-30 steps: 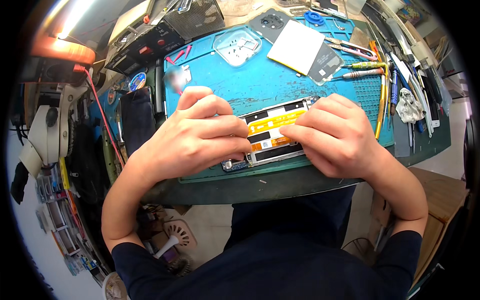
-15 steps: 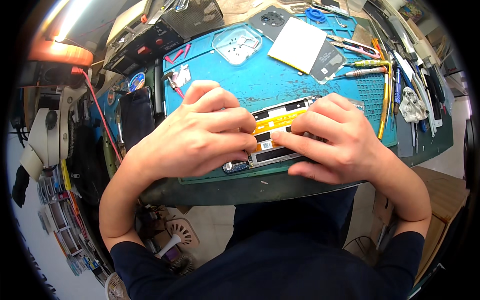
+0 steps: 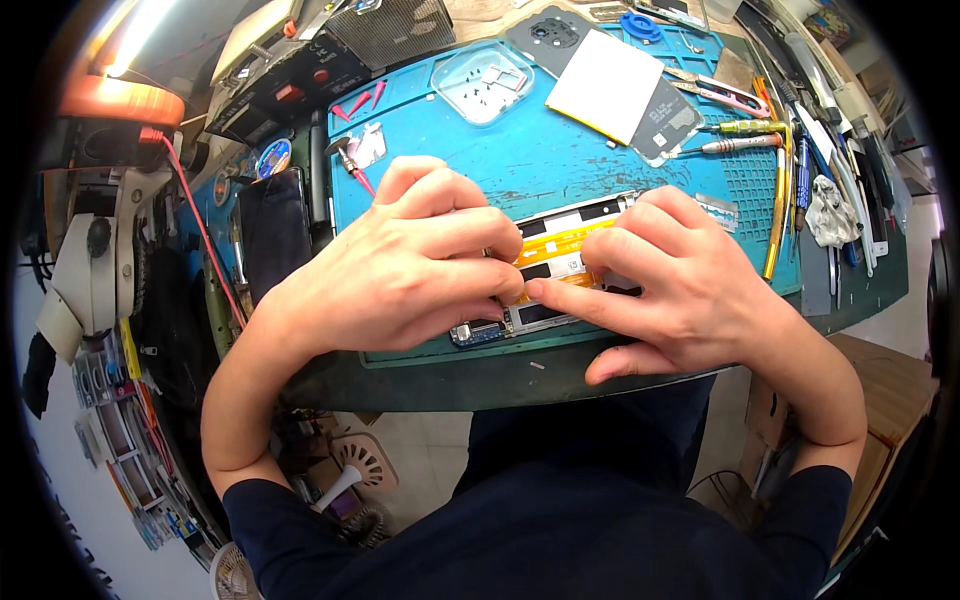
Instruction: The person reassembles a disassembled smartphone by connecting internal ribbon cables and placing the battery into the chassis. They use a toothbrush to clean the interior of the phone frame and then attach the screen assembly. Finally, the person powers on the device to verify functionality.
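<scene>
An opened phone (image 3: 580,216) lies on the blue work mat (image 3: 430,140), its metal frame and inner parts exposed. Yellow ribbon cables (image 3: 562,242) run along its length, and a small blue circuit board (image 3: 478,332) shows at its left end. My left hand (image 3: 405,265) curls over that end, thumb and fingertips drawn together at the cable; what they pinch is hidden. From the right, my right hand (image 3: 680,280) lays its outstretched index finger on the lower cable. Its thumb stands apart near the mat's front edge, and the other fingers bend over the phone.
A clear dish (image 3: 440,95) holds small screws. Behind the phone lie a grey back cover (image 3: 672,122) and a white pad (image 3: 605,85). Pink-handled pliers (image 3: 730,97) and screwdrivers (image 3: 740,145) lie right. A dark phone (image 3: 275,230) rests left, before a black powered unit (image 3: 290,95).
My right index finger has slid left and slightly down along the cable, toward my left fingertips. My left hand keeps its curled hold. The whole view has shifted slightly.
</scene>
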{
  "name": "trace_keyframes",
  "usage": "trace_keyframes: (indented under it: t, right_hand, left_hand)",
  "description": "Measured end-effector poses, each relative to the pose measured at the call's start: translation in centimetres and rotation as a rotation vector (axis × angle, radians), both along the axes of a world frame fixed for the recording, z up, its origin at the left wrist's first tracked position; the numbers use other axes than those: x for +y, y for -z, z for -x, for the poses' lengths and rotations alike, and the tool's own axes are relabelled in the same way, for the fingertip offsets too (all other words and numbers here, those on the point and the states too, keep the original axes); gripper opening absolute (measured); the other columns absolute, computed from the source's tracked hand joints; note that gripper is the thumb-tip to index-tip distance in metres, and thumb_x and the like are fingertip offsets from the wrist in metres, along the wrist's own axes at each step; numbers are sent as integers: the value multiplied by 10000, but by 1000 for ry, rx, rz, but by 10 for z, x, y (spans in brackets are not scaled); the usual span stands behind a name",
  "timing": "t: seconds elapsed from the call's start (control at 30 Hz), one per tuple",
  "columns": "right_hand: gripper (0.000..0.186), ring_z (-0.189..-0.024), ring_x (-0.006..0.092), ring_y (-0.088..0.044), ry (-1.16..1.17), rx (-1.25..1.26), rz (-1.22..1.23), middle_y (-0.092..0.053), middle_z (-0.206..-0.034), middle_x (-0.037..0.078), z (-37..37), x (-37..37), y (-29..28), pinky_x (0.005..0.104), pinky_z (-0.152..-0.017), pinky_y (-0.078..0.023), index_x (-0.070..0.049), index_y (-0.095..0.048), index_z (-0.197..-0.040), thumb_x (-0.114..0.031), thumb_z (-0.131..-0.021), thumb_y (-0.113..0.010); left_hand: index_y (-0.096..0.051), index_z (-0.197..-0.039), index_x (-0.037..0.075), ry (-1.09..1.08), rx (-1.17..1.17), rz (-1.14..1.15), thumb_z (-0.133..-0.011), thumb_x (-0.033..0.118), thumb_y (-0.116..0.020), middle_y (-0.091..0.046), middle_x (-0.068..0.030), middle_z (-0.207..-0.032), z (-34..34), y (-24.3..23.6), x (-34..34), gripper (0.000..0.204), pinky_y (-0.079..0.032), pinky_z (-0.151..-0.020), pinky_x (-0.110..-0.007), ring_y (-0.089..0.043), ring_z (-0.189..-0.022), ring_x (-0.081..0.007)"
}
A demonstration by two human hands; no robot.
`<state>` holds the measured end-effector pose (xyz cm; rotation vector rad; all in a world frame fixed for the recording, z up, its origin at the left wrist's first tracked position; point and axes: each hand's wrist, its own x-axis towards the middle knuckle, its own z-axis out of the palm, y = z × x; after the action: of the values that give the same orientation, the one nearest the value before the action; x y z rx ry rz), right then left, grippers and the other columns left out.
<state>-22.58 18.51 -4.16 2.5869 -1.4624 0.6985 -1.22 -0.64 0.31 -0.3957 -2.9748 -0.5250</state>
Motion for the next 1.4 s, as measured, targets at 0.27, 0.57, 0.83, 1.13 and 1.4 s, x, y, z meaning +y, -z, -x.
trace_keyframes:
  t: [0.27,0.57,0.83,1.13,1.4]
  right_hand:
    - [728,-825,195,-521,-4,42,-41,-512,-957,15,0,0,-1,387,-823,-444,-227,-683,-1346,-767,-927,-432]
    - [750,-833,199,-522,-12,37,-56,-511,-970,19,0,-1,-2,386,-822,-432,-228,-679,-1355,-780,-919,-416]
    - [719,-842,204,-526,1,71,-44,-510,-972,27,-2,-1,-2,395,-831,-436,-232,-678,-1318,-771,-921,-417]
    - [665,-851,205,-543,-2,106,-17,-520,-965,31,-5,-1,-4,407,-861,-449,-226,-680,-1288,-740,-953,-424]
    - [663,-876,201,-565,-4,99,-6,-529,-971,27,-5,0,-2,420,-896,-465,-202,-687,-1274,-726,-962,-424]
  left_hand:
    - [-737,-958,165,-9,-2,-11,-798,258,-809,-655,51,-1087,0,0,0,199,-356,-956,-394,-521,-1002,-214]
    - [-730,-940,166,-21,8,-23,-784,255,-813,-655,48,-1078,-1,3,1,197,-359,-937,-385,-523,-979,-206]
    - [-722,-927,165,-23,37,-3,-790,250,-815,-660,48,-1073,-4,5,2,186,-371,-917,-380,-522,-966,-205]
    - [-801,-1000,182,-23,187,141,-739,315,-832,-696,84,-1068,-14,9,3,294,-389,-909,-358,-523,-959,-177]
    - [-811,-1053,168,26,294,336,-823,394,-763,-713,91,-1123,-21,10,9,325,-397,-897,-352,-528,-976,-162]
